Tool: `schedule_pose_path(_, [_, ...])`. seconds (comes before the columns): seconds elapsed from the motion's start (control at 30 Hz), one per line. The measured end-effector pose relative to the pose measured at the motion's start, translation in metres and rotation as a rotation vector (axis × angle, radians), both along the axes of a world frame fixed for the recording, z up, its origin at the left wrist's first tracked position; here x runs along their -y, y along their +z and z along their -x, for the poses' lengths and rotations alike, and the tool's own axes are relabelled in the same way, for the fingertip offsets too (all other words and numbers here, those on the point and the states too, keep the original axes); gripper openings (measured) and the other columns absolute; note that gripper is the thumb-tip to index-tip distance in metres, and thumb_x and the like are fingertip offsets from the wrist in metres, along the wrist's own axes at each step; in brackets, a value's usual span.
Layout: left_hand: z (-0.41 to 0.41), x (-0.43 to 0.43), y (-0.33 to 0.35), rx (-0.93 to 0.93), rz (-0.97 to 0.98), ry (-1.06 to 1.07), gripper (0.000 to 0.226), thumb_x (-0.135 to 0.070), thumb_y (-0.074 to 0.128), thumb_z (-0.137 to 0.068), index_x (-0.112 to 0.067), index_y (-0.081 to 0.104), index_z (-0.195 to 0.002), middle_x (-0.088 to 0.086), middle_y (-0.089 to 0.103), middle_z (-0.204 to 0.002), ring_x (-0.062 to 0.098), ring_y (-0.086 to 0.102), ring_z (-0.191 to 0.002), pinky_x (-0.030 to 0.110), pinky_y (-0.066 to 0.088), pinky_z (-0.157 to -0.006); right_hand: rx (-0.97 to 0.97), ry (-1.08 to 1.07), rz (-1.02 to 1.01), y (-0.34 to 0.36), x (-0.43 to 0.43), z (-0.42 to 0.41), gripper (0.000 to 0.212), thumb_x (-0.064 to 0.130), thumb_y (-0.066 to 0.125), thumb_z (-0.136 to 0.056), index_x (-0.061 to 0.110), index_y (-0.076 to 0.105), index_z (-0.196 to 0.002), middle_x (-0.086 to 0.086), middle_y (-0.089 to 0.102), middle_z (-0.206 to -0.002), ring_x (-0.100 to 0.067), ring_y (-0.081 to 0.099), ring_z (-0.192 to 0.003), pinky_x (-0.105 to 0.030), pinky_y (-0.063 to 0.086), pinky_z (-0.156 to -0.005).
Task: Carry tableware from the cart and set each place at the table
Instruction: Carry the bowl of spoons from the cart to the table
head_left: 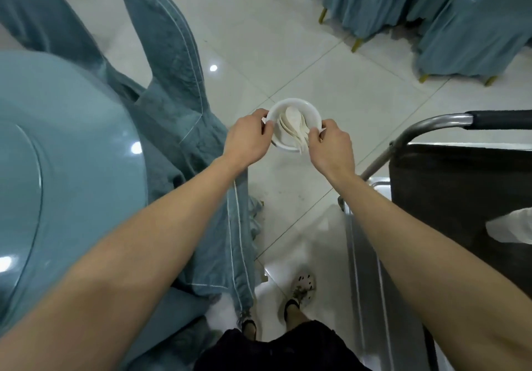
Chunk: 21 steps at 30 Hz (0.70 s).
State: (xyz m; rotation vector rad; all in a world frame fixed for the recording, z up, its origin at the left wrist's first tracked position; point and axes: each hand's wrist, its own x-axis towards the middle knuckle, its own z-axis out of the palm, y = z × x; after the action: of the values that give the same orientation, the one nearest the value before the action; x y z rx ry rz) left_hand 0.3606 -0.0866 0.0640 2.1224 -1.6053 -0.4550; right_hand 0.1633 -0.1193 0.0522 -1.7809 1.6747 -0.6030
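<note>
I hold a white bowl [309, 112] out in front of me, above the tiled floor. Several white spoons [292, 123] lie inside it, their handles pointing toward my right hand. My left hand [247, 140] grips the bowl's left rim, thumb over the edge. On the opposite rim my right hand [331, 147] grips the bowl, its fingers by the spoon handles. The round table [66, 151] with a blue-green top lies to my left. The metal cart [431, 174] stands to my right.
A chair in a teal cover [172, 62] stands between me and the table, another [43, 16] behind it. More covered chairs [460, 19] stand at the far right. The cart holds a dark tub [466, 192] and something white [512, 226]. Tiled floor [288, 39] stretches ahead.
</note>
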Motion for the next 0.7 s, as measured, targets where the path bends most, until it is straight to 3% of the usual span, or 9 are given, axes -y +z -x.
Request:
schedule_pose_path(0.07, [-0.021,-0.012,0.004,-0.024,0.017,0.056,0.035,-0.036,0.044,-0.107,-0.021,0.064,-0.131,-0.005,0.073,-0.087,0.023,0.068,-0.082,0.045,0.059,-0.079,0.007,0.048,0.008,0.004,-0.002,-0.024,0.031,0.034,0.044,-0.107,0.01,0.061,-0.118,0.0,0.067,-0.08,-0.011,0.059,-0.067,-0.035,0.045,-0.058])
schedule_pose_path(0.33, [-0.109,-0.071,0.018,-0.054,0.065,0.261,0.035,-0.037,0.046,-0.106,-0.023,0.067,-0.13,-0.004,0.073,-0.09,0.024,0.068,-0.085,0.047,0.058,-0.08,0.01,0.251,0.041,0.018,-0.024,-0.124,0.032,0.037,0.045,-0.107,0.011,0.061,-0.114,-0.001,0.067,-0.08,-0.023,0.064,-0.074,-0.043,0.055,-0.068])
schedule_pose_path(0.57, [-0.175,-0.138,0.012,-0.055,0.052,0.436,0.034,-0.039,0.045,-0.106,-0.023,0.066,-0.128,-0.001,0.073,-0.095,0.029,0.067,-0.089,0.047,0.058,-0.081,-0.007,0.437,0.055,0.017,-0.058,-0.204,0.032,0.037,0.045,-0.106,0.012,0.062,-0.114,-0.001,0.067,-0.086,-0.026,0.062,-0.08,-0.034,0.039,-0.065])
schedule_pose_path(0.7, [-0.203,-0.18,0.009,-0.046,0.031,0.536,0.032,-0.036,0.046,-0.108,-0.02,0.067,-0.126,-0.001,0.069,-0.09,0.03,0.067,-0.087,0.043,0.055,-0.076,-0.013,0.536,0.041,0.017,-0.085,-0.243,0.031,0.038,0.045,-0.106,0.012,0.061,-0.113,-0.004,0.068,-0.091,-0.027,0.061,-0.082,-0.036,0.042,-0.066])
